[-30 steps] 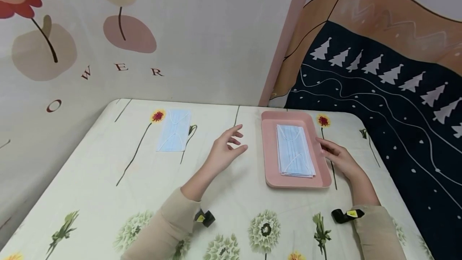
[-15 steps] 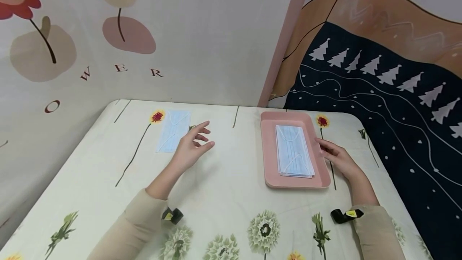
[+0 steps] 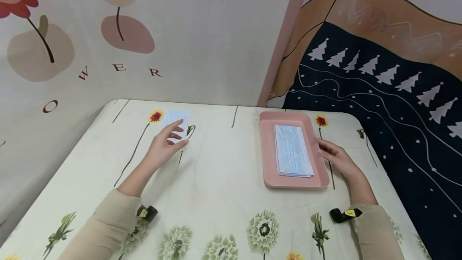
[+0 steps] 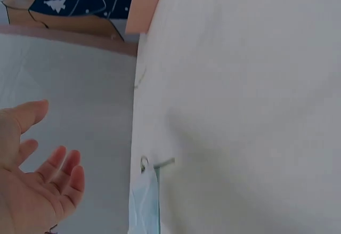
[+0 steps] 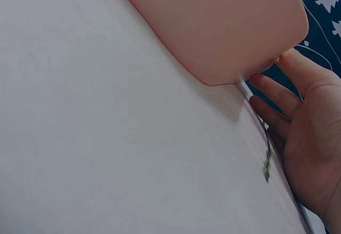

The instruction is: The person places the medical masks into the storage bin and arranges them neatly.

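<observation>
My left hand (image 3: 162, 149) hovers at a single light-blue face mask (image 3: 177, 114) near the table's far left, covering its lower part. Its fingers are loosely bent and spread, holding nothing. In the left wrist view the mask (image 4: 144, 204) shows at the bottom, apart from the hand (image 4: 45, 186). A pink tray (image 3: 268, 151) stands to the right and bears a stack of blue face masks (image 3: 294, 151) with white ear loops. My right hand (image 3: 339, 159) touches the tray's right outer edge with relaxed fingers. In the right wrist view, thumb and fingertips meet the tray's side (image 5: 229, 26).
A white flower-print cloth (image 3: 216, 179) covers the table. Behind it hangs a pale printed curtain (image 3: 202, 43). Dark fabric with white trees (image 3: 361, 91) lies beyond the right edge. A small black device (image 3: 148, 213) sits at each wrist.
My left hand has moved left across the table, from beside the tray to the single mask. The right hand stays at the tray's edge, and tray and masks have not moved.
</observation>
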The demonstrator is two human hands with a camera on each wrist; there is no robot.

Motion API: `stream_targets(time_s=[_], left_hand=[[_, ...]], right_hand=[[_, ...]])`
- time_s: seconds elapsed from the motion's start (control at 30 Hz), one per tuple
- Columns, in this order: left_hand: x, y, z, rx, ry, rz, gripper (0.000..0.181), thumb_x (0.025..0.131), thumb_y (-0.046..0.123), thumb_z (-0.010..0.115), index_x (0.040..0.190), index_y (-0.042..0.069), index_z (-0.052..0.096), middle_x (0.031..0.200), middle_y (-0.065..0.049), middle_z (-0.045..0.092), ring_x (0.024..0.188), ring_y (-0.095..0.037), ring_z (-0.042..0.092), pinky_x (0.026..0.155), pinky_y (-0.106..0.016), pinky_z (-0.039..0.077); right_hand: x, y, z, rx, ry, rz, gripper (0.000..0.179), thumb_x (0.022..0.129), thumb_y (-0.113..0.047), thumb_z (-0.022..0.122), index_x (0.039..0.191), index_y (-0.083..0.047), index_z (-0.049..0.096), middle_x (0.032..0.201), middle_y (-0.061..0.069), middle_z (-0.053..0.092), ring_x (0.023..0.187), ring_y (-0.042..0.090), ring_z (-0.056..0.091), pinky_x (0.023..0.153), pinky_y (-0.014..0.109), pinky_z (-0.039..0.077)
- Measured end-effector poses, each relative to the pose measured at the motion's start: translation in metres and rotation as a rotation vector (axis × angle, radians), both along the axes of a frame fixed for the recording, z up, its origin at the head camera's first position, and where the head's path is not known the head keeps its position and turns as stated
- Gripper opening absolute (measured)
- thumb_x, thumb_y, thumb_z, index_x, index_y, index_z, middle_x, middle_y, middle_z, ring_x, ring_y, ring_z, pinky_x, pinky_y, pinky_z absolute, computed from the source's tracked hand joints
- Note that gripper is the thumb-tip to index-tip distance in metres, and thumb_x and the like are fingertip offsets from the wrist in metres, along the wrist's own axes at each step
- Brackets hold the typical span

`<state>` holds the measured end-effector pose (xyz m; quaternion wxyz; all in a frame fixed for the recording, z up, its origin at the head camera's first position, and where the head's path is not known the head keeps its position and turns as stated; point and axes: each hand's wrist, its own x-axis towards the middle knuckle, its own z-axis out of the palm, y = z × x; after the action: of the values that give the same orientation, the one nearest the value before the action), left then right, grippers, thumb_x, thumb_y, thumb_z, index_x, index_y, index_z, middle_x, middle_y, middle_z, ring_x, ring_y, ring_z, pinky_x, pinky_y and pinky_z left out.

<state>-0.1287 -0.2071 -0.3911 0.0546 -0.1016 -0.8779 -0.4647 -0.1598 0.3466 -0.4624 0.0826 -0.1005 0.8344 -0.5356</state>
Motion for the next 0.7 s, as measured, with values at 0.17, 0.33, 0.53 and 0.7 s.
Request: stream_targets(time_s=[0.17,0.33,0.53,0.7], left_hand=[[-0.011,-0.023,-0.002,-0.065,-0.001,0.027,0.064,0.089,0.006,0.068,0.145,0.001,0.037,0.121,-0.025,0.054,0.101,-0.038,0.057,0.082,-0.047,0.046],[-0.022,-0.044,-0.006,-0.093,-0.042,0.064,0.065,0.090,0.007,0.067,0.146,0.000,0.034,0.123,-0.029,0.051,0.105,-0.042,0.054,0.085,-0.053,0.046],[-0.031,-0.061,-0.014,-0.114,-0.094,0.110,0.066,0.090,0.006,0.066,0.147,0.000,0.032,0.126,-0.029,0.049,0.108,-0.043,0.051,0.086,-0.053,0.046],[-0.038,-0.069,-0.020,-0.128,-0.138,0.137,0.067,0.090,0.005,0.065,0.148,0.001,0.031,0.129,-0.029,0.047,0.112,-0.045,0.049,0.090,-0.056,0.043]], right_hand=[[0.000,0.001,0.000,-0.013,0.004,0.001,0.054,0.098,-0.027,0.056,0.146,-0.007,0.040,0.150,0.021,0.030,0.128,0.004,0.034,0.092,0.005,0.031],[-0.001,0.000,0.001,-0.023,0.004,0.001,0.054,0.098,-0.026,0.055,0.146,-0.006,0.040,0.150,0.021,0.031,0.128,0.005,0.034,0.093,0.006,0.031],[0.000,-0.001,0.002,-0.007,-0.002,-0.004,0.055,0.098,-0.028,0.056,0.145,-0.007,0.041,0.150,0.021,0.031,0.131,0.011,0.033,0.093,0.006,0.031],[0.000,-0.001,0.000,-0.003,-0.005,0.000,0.055,0.098,-0.029,0.057,0.146,-0.007,0.041,0.150,0.021,0.031,0.135,0.018,0.031,0.092,0.005,0.031]])
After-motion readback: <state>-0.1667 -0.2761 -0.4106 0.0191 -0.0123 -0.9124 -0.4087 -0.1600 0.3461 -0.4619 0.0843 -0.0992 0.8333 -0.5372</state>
